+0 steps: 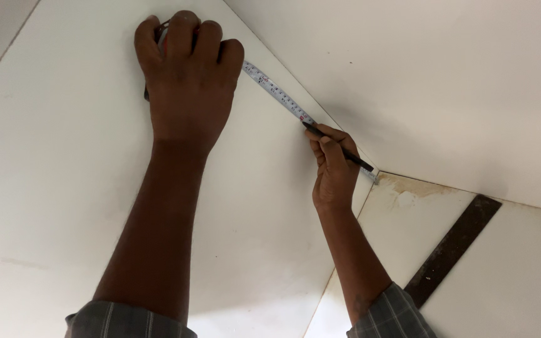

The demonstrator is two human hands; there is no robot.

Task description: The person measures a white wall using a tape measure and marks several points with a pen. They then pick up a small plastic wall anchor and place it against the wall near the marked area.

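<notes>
My left hand (186,69) is clenched around the case of a tape measure, pressing it against a white panel (57,188) near its upper edge. The tape blade (277,94) runs out of my fist, down and to the right along the panel's edge, and its end hook (376,179) sits at the panel's corner. My right hand (333,166) holds a dark pencil (339,148), whose tip touches the blade at about its middle. Both forearms reach up from plaid sleeves at the bottom.
A second white surface (439,81) meets the panel along the taped edge. Lower right lies another white board (521,269) with a brownish stain near its corner. A dark flat metal straightedge (452,247) lies diagonally across it.
</notes>
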